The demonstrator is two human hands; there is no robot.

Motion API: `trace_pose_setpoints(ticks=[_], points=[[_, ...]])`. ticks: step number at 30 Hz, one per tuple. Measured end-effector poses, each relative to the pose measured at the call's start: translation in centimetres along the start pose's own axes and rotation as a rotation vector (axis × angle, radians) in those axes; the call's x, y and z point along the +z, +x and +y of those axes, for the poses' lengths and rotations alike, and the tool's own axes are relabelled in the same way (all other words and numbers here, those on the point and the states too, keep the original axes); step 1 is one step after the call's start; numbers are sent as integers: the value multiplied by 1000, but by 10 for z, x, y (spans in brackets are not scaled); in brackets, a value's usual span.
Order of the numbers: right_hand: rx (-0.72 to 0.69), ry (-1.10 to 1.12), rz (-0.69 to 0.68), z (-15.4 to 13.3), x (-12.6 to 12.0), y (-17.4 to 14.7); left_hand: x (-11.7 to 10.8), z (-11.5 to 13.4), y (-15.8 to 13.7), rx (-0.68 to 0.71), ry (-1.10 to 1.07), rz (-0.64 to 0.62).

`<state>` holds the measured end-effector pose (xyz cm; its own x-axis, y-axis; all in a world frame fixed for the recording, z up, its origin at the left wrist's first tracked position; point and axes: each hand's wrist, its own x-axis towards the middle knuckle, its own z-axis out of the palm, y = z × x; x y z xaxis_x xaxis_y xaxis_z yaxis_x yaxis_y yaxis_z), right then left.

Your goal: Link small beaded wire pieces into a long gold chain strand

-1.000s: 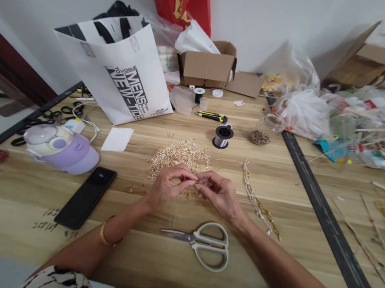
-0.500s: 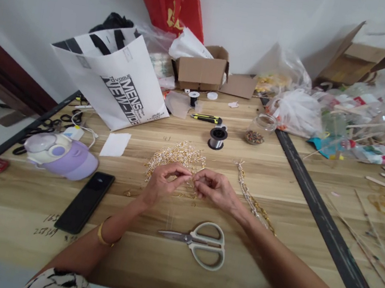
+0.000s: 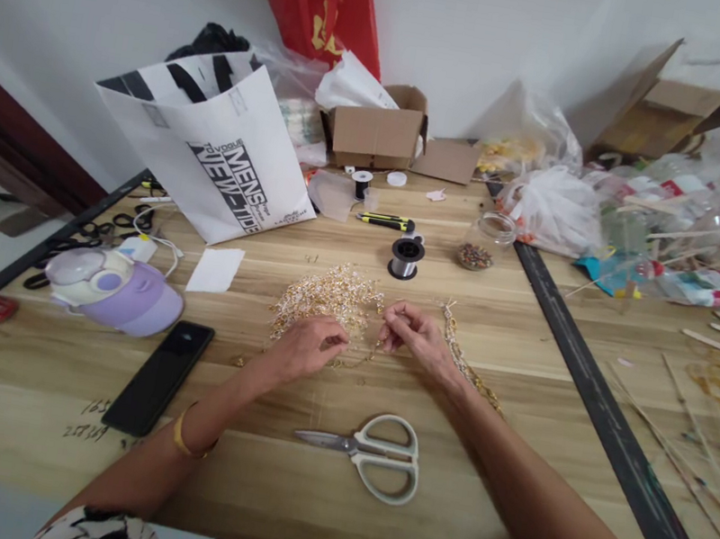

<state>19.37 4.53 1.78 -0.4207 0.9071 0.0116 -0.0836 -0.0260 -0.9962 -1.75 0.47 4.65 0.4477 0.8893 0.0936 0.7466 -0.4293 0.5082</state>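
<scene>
My right hand (image 3: 412,334) is closed in a pinch, and a thin gold beaded strand (image 3: 359,362) trails from its fingertips down to the left across the table. Beside it, my left hand (image 3: 308,345) has its thumb and fingers drawn together at the near edge of a heap of clear and gold beads (image 3: 335,293); whatever they hold is too small to make out. A gap separates the two hands. Right of my right hand lies a finished-looking gold and silver beaded string (image 3: 457,349), partly under the forearm. Scissors (image 3: 381,455) with pale handles lie in front of me.
Behind the beads stand a wire spool (image 3: 406,259), a yellow-black box cutter (image 3: 387,221) and a glass jar (image 3: 487,242). To the left are a black phone (image 3: 158,379), a purple bottle (image 3: 124,291) and a white bag (image 3: 215,146). Plastic bottles (image 3: 685,203) pile up at right.
My hands, fingertips together before, have moved apart. The right one went slightly up and to the right; the left one shifted a little lower and left, beside the beads.
</scene>
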Motion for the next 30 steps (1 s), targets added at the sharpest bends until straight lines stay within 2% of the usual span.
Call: trace_pose_setpoints(ticks=[5, 8, 19, 25, 30], points=[[-14, 13, 108, 14, -9, 4, 2, 7, -6, 3, 188, -175], [-24, 6, 143, 20, -13, 5, 5, 6, -11, 1, 219, -219], [-80, -82, 173, 25, -17, 7, 15, -8, -29, -36, 156, -160], [-80, -57, 182, 28, -18, 8, 10, -12, -36, -62, 156, -130], [-58, -68, 158, 29, -19, 8, 3, -17, -42, -155, 24, -48]])
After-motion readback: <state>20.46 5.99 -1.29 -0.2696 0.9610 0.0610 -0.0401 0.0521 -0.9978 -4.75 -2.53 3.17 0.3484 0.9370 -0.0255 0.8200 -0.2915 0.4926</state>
